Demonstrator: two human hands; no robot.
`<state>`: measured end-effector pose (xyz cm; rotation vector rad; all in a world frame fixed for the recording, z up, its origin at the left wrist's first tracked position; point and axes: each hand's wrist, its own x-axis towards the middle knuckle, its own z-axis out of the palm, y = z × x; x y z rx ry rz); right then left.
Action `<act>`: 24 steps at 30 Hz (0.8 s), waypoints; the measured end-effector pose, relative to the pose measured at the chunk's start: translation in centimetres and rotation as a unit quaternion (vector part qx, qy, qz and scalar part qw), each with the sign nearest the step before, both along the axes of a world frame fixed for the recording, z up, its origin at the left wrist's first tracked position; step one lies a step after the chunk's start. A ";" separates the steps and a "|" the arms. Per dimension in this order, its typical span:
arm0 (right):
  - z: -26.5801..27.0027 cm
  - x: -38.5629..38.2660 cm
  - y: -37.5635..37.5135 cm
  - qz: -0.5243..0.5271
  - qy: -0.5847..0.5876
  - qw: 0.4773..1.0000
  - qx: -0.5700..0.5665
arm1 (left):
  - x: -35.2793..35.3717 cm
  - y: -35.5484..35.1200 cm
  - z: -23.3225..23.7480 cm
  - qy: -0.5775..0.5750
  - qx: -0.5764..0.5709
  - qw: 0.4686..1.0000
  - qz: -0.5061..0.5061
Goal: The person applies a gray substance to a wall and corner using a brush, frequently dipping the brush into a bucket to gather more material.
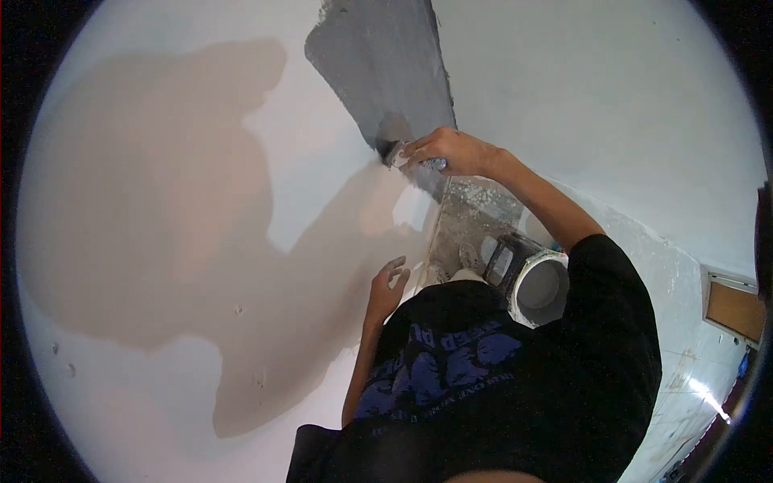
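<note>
My right hand [451, 150] is closed around the handle of a paintbrush [396, 154]. The dark bristles touch the wall at the lower left edge of a grey painted band [386, 64]. A darker patch, which looks like shadow, lies just above the brush. Lower down, my left hand [390, 288] hangs beside the white wall [185, 193] with its fingers loosely bent and apart, holding nothing. A paint bucket [522, 256] with grey paint inside stands on the floor close to my body, under my right arm.
Another pale wall [580, 88] meets the painted one at the corner on the right. The floor [471, 213] is speckled with paint. A brown panel in a white frame [734, 310] is at the far right. My shadow covers much of the left wall.
</note>
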<state>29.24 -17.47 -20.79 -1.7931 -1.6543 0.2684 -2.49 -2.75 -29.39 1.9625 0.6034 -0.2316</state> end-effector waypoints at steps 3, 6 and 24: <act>0.2 0.0 -0.1 -0.004 -0.006 1.000 0.023 | -0.1 0.2 -0.4 -0.008 -0.002 1.000 0.001; 1.0 0.0 -0.4 -0.009 -0.006 0.999 0.050 | -0.2 0.2 -0.6 -0.009 -0.002 1.000 0.001; -0.3 -1.7 -1.2 -0.047 0.033 0.997 0.043 | -1.2 -0.7 -0.5 -0.012 -0.011 1.000 -0.006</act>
